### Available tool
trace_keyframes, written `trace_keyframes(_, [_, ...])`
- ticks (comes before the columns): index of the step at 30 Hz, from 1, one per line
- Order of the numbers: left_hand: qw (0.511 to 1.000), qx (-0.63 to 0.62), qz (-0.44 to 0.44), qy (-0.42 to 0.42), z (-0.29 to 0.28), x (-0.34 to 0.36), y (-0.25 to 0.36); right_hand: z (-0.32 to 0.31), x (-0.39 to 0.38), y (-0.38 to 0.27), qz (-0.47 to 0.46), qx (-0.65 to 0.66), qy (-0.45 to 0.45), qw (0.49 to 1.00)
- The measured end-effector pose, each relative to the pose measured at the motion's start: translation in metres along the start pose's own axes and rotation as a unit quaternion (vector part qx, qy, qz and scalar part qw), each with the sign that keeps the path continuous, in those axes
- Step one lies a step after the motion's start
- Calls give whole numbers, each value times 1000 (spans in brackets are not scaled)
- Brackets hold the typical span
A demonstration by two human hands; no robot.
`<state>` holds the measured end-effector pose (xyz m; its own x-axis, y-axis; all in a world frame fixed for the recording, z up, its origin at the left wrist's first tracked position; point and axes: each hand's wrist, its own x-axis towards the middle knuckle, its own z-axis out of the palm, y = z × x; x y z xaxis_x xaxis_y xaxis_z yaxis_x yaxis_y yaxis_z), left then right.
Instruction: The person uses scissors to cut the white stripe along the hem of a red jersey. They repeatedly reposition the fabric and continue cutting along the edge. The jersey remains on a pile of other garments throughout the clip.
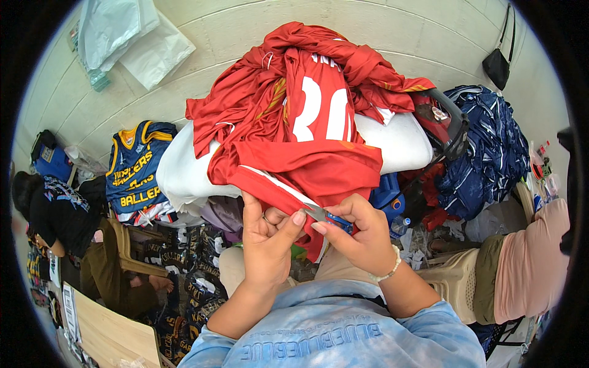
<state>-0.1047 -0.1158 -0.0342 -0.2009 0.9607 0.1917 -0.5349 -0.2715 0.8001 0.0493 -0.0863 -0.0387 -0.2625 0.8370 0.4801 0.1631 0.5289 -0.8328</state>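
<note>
A heap of red jersey cloth (319,156) with white numbering lies in front of me, its near edge hanging toward my lap. My left hand (267,242) pinches the hanging edge of the red jersey beside its white trim (276,182), thumb and fingertips close together. My right hand (359,230) grips small blue-handled thread snips (341,222). Their metal blades point left and lie against the cloth edge, right by my left thumb and fingertips. Whether the blades are parted is hard to make out.
Beneath the heap is a white padded board (405,144), with a clothes iron (451,113) at its right end. Dark blue garments (485,150) pile up on the right; a navy and yellow jersey (138,165) hangs left. Other people sit on both sides, one in pink (534,264).
</note>
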Motion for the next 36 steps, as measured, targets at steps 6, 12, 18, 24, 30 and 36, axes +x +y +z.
trace_keyframes(6, [1000,0,0,-6,-1,1,0,3,1,3,9,19,9,1000])
trace_keyframes(12, [1000,6,5,1,1,1,-2,0,0,-1,24,60,-13,998])
trace_keyframes(18, [1000,16,3,-9,3,3,-1,-1,5,0,-4,-8,-3,1000])
trace_keyframes(24, [1000,-12,14,3,1,4,-5,7,-1,8,112,169,-41,978])
trace_keyframes(30, [999,-42,20,6,-8,12,-4,-3,0,10,71,62,-62,994])
trace_keyframes(36, [1000,-20,5,-6,-4,6,-3,3,-1,-2,76,158,0,984])
